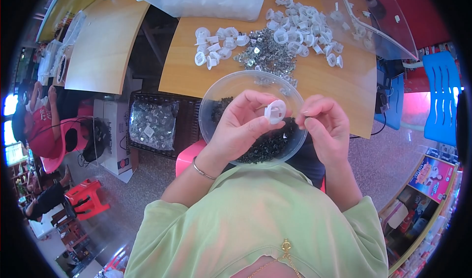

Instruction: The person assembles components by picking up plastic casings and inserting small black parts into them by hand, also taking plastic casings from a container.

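Between the thumb and fingers of my left hand is a small round white plastic part with a slot in its face. My right hand is beside it, thumb and fingertips pinched together; what they hold, if anything, is too small to make out. Both hands are above a clear round tub on my lap, which holds many tiny dark pieces. On the table beyond the tub lie a pile of small shiny metal pieces, a big heap of white plastic parts and a smaller group of them.
A translucent bin of white parts stands at the table's far edge. To the left, a bag of metal pieces lies in a dark crate. A clear plastic panel rises at far right. Another person sits at left.
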The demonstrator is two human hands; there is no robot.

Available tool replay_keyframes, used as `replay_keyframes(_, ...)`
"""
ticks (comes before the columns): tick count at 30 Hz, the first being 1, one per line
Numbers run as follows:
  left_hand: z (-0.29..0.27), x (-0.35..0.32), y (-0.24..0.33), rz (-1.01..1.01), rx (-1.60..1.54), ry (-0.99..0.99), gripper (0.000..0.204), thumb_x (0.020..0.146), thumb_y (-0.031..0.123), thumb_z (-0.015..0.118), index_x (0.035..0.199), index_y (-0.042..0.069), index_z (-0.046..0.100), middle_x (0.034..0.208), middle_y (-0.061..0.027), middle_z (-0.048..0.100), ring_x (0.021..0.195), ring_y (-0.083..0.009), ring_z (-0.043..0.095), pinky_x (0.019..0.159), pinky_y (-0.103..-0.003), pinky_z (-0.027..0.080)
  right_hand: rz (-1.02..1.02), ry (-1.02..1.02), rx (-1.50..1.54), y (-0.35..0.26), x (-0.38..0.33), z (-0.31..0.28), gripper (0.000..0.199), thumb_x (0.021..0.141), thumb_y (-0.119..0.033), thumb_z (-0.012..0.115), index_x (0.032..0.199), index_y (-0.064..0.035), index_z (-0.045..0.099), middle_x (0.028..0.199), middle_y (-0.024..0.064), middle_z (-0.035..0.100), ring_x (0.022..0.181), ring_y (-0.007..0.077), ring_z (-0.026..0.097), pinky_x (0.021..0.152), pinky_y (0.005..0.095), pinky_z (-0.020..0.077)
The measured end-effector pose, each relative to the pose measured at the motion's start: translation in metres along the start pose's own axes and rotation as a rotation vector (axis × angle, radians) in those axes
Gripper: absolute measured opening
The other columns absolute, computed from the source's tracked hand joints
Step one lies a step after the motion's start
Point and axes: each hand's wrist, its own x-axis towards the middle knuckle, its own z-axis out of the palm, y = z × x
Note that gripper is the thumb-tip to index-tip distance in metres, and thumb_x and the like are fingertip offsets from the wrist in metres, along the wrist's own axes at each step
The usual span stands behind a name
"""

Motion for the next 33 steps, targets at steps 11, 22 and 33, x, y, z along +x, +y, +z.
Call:
replay_keyframes(11, -0.002, 0.002, -0.003, 0.024, -0.026, -0.057, 0.026, 0.085, 0.002, 0.060, 0.109, 0.002, 0.050, 0.111, -0.0099, 0.054, 0.108, -0.0229, 0.055, 0.090, -0.035, 0.049, -0.037, 0.048, -0.235, -0.010, 0.002, 0.011, 0.018, 0.079, 0.009, 0.060, 0.095, 0.0032, 0.057, 0.089, 0.0119, 0.060, 0.081, 0.0172, 0.061, 0.072, 0.0257, 0.0506)
replay_keyframes(22, -0.003, 0.000, -0.007, 0.003, -0.020, -0.071, 0.027, 0.085, 0.003, 0.059, 0.111, 0.002, 0.050, 0.114, -0.0093, 0.051, 0.108, -0.0227, 0.055, 0.091, -0.037, 0.049, -0.155, -0.006, -0.498, -0.013, 0.005, 0.009, 0.015, 0.073, 0.011, 0.066, 0.085, 0.0024, 0.063, 0.088, 0.0120, 0.062, 0.078, 0.0166, 0.061, 0.068, 0.0241, 0.0500)
replay_keyframes(33, -0.004, -0.001, -0.011, 0.009, 0.021, -0.061, 0.029, 0.085, 0.001, 0.058, 0.113, 0.000, 0.052, 0.117, -0.0095, 0.050, 0.109, -0.0219, 0.054, 0.092, -0.038, 0.049, -0.337, 0.093, -0.887, -0.010, 0.009, 0.018, 0.018, 0.065, 0.003, 0.074, 0.080, -0.0062, 0.068, 0.076, 0.0048, 0.061, 0.065, 0.0140, 0.060, 0.055, 0.0237, 0.0476)
